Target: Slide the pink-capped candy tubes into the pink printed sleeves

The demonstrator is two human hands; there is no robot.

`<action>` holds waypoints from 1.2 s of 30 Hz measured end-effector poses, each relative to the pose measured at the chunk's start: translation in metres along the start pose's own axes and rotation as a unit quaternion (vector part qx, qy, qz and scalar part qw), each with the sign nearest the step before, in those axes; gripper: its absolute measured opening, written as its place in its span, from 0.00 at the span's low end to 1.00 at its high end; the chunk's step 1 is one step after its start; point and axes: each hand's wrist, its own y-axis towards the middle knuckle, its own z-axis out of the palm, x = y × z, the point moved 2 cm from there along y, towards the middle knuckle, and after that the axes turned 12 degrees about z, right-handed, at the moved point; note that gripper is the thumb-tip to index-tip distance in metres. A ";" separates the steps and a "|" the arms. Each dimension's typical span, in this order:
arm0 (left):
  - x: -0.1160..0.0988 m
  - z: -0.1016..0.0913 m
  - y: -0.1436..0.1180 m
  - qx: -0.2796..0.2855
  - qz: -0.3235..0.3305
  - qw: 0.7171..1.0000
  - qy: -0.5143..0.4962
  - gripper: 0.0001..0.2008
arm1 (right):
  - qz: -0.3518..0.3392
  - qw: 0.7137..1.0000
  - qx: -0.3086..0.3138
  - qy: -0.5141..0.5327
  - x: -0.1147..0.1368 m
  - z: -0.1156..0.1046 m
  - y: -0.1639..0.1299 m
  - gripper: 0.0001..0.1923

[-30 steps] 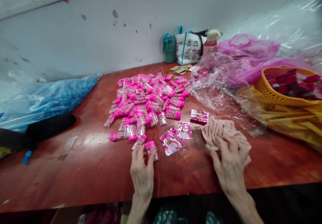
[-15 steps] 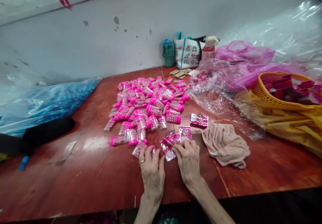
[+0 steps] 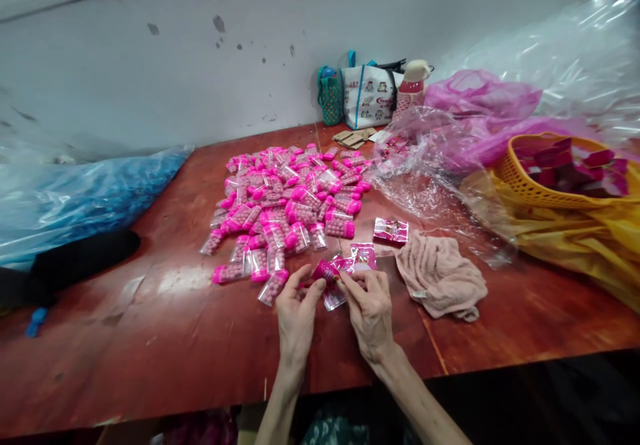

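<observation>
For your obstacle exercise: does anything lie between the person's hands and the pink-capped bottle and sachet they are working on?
Nothing visible does. The left hand already grips the bottle by its pink cap, and the right hand pinches the sachet beside it. The bottle pile lies farther back and the cloth to the right, both apart.

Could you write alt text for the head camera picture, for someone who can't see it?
Two hands, left hand and right hand, pinch a pink-capped vial and a sachet above a red table. Behind lies a vial pile; a beige cloth lies to the right.
</observation>
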 end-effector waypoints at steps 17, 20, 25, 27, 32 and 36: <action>0.013 0.017 0.017 0.072 -0.004 0.997 0.018 0.08 | 0.186 0.972 0.002 0.143 -0.008 -0.007 0.004 0.10; 0.015 0.014 0.023 0.093 0.029 0.993 0.073 0.06 | 0.228 0.963 -0.030 0.137 -0.014 -0.013 0.007 0.14; 0.010 0.017 0.029 0.095 0.114 0.978 0.148 0.15 | 0.252 0.957 -0.025 0.142 -0.015 -0.017 0.008 0.15; 0.006 0.019 0.029 0.092 0.137 0.974 0.152 0.19 | 0.251 0.957 -0.012 0.144 -0.014 -0.016 0.007 0.16; -0.007 0.019 0.024 0.089 0.122 0.983 0.104 0.10 | 0.245 0.958 0.021 0.147 -0.009 -0.014 0.004 0.17; -0.011 0.023 0.014 0.129 0.036 0.991 0.018 0.10 | 0.227 0.959 0.064 0.157 0.001 -0.014 0.001 0.17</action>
